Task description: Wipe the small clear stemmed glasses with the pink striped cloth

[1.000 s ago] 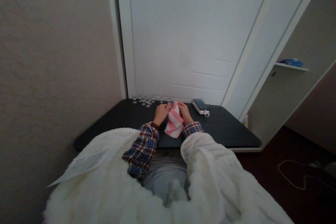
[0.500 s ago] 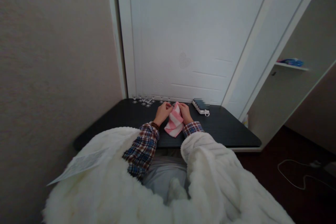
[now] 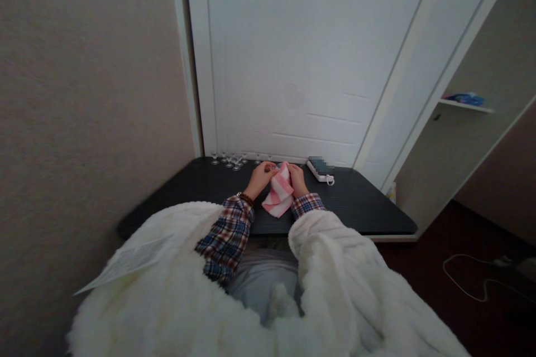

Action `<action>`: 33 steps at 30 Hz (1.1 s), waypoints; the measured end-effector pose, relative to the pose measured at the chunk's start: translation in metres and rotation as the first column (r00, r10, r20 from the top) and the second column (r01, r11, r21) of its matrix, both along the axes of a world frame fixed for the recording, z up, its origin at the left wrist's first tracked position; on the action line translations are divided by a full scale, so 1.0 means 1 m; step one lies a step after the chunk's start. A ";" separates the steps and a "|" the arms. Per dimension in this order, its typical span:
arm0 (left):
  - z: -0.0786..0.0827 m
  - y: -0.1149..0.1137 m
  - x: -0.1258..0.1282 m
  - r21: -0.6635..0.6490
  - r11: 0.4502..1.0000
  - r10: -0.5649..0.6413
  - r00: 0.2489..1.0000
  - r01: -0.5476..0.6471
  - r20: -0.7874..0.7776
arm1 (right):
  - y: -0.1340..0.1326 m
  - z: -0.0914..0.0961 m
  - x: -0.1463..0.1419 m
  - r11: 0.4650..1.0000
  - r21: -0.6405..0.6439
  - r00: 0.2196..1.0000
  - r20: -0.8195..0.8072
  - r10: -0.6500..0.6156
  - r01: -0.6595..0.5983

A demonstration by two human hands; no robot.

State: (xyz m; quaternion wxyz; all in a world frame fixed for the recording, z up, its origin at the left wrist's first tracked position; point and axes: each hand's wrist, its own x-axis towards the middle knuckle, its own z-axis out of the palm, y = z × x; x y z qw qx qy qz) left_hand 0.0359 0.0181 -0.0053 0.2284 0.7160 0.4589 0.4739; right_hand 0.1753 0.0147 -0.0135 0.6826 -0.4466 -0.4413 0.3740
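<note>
A pink and white striped cloth (image 3: 280,192) hangs between my hands above the black tabletop. My right hand (image 3: 298,179) is closed on the cloth's upper right part. My left hand (image 3: 260,177) pinches a small clear glass (image 3: 276,167), which shows only in part at the cloth's upper left edge. The cloth covers the rest of it. Behind my left hand, several small stemmed glasses (image 3: 236,162) stand in a cluster near the back edge of the table.
A white-cased device with a dark, pixelated face (image 3: 320,168) lies at the back right of the black table (image 3: 352,206). The white panelled door (image 3: 318,56) rises directly behind. A white cable (image 3: 464,290) runs over the floor at right.
My left hand has turned slightly, and more of the clear glass shows beside the cloth. My right hand has shifted a little to the right with the cloth.
</note>
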 end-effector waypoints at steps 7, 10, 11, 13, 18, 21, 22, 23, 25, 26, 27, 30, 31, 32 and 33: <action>0.005 -0.007 -0.002 0.067 0.995 0.070 0.997 -0.068 -0.026 | -0.004 0.005 -0.002 0.998 0.061 0.999 0.012 -0.030 0.029; 0.007 -0.008 -0.003 0.069 0.993 0.097 0.995 -0.094 -0.036 | -0.006 0.008 -0.003 0.997 0.073 0.999 0.020 -0.028 0.026; 0.007 -0.008 -0.003 0.068 0.992 0.107 0.993 -0.104 -0.041 | -0.006 0.008 -0.004 0.997 0.076 0.999 0.023 -0.026 0.024; 0.007 -0.008 -0.003 0.067 0.990 0.126 0.991 -0.122 -0.051 | -0.007 0.009 -0.004 0.996 0.081 0.999 0.026 -0.023 0.020; 0.007 -0.006 -0.004 0.067 0.990 0.125 0.989 -0.120 -0.079 | -0.006 0.009 -0.004 0.996 0.090 1.000 0.010 -0.011 0.010; 0.007 -0.007 -0.004 0.068 0.991 0.125 0.988 -0.119 -0.092 | -0.006 0.008 -0.004 0.995 0.095 1.000 0.000 0.008 -0.008; 0.007 -0.007 -0.004 0.069 0.990 0.126 0.987 -0.119 -0.096 | -0.006 0.008 -0.004 0.995 0.097 1.000 -0.002 0.015 -0.015; 0.007 -0.007 -0.005 0.069 0.990 0.127 0.987 -0.121 -0.098 | -0.006 0.008 -0.004 0.995 0.099 1.000 -0.004 0.021 -0.020; 0.007 -0.007 -0.005 0.070 0.990 0.132 0.986 -0.126 -0.101 | -0.005 0.007 -0.004 0.994 0.101 1.000 -0.007 0.030 -0.029; 0.007 -0.006 -0.005 0.069 0.989 0.137 0.985 -0.130 -0.101 | -0.005 0.007 -0.004 0.994 0.101 0.999 -0.008 0.035 -0.034; 0.007 -0.006 -0.005 0.069 0.988 0.142 0.985 -0.135 -0.101 | -0.004 0.006 -0.004 0.994 0.101 0.999 -0.009 0.040 -0.039; 0.007 -0.005 -0.004 0.067 0.986 0.159 0.982 -0.153 -0.100 | -0.003 0.005 -0.004 0.994 0.099 0.999 -0.006 0.052 -0.051; 0.007 -0.005 -0.004 0.067 0.985 0.164 0.981 -0.158 -0.100 | -0.003 0.005 -0.004 0.994 0.099 0.998 -0.005 0.055 -0.054; 0.007 -0.005 -0.004 0.066 0.985 0.168 0.981 -0.162 -0.099 | -0.003 0.005 -0.004 0.993 0.099 0.998 -0.004 0.057 -0.056; 0.007 -0.006 -0.004 0.065 0.984 0.169 0.981 -0.163 -0.099 | -0.003 0.005 -0.004 0.993 0.099 0.998 -0.003 0.060 -0.059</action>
